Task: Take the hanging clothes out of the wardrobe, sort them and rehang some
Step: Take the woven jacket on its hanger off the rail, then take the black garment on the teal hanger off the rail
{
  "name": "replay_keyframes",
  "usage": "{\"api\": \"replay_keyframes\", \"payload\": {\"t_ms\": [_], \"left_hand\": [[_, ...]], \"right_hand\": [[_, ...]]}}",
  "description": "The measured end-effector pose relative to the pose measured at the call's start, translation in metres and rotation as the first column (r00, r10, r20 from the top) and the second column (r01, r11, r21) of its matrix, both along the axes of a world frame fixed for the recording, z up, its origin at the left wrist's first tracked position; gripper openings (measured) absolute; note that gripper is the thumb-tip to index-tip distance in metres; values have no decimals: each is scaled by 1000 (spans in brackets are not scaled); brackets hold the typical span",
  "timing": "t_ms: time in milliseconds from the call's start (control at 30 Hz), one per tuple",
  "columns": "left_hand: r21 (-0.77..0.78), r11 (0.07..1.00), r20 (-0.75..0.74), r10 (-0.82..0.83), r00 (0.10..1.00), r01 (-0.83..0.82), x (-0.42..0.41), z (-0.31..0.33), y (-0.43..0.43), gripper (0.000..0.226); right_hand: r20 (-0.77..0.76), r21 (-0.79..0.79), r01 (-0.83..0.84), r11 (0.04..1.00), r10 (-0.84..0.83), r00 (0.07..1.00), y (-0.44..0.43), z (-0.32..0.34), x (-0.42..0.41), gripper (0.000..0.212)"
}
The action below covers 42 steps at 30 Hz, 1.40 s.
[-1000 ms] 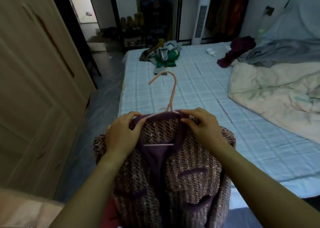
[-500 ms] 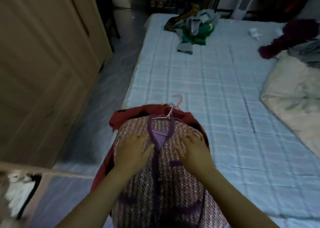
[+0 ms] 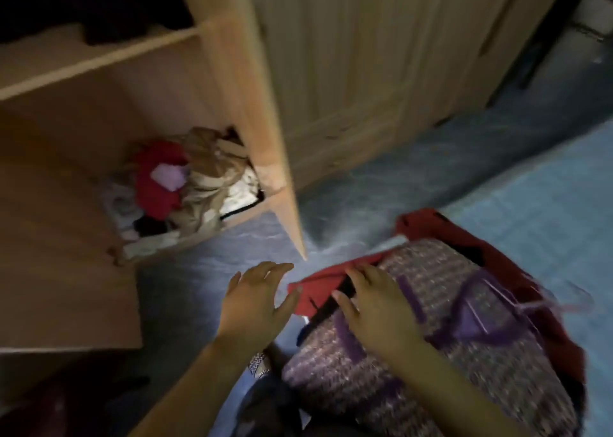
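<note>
A pink-and-purple tweed jacket on a pink hanger lies flat on top of a red garment at the corner of the bed. My right hand rests on the jacket's left side with its fingers spread and straight. Just left of the pile, my left hand hovers over the floor, fingers spread and holding nothing. The open wardrobe stands at the left, its upper part dark.
A heap of loose clothes, red, beige and white, fills the wardrobe's bottom compartment. A wooden wardrobe door juts out towards me, with more closed doors behind it. Grey floor runs between wardrobe and bed.
The jacket went from held up by its collar to lying on the bed pile. My view swung left to the wardrobe, and my left hand lifted off the jacket.
</note>
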<state>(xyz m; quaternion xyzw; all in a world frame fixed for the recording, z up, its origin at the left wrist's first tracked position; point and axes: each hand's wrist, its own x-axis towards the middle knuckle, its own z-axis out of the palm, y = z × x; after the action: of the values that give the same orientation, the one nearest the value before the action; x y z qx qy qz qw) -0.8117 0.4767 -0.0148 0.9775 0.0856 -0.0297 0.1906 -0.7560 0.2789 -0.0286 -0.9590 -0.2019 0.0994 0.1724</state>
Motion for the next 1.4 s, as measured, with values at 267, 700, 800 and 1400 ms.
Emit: {"api": "replay_keyframes", "payload": {"t_ms": [267,700,800,1400], "left_hand": [[62,930,246,337,909,-362,-8,50,197,55],[181,849,620,293,728,-496,85,259,521,63],[171,861,686,246,685,-480,119,311,574,55],[216,858,916,-12,402,-466,342,634,805,66]], "right_hand": [[226,131,-409,903,375,899,241,51,50,55],[682,273,-627,730,312,661,586,275,171,51],[758,249,-665,705,285,586,636,335,207,51],[999,4,-683,730,-34,-31,839,719,408,45]]}}
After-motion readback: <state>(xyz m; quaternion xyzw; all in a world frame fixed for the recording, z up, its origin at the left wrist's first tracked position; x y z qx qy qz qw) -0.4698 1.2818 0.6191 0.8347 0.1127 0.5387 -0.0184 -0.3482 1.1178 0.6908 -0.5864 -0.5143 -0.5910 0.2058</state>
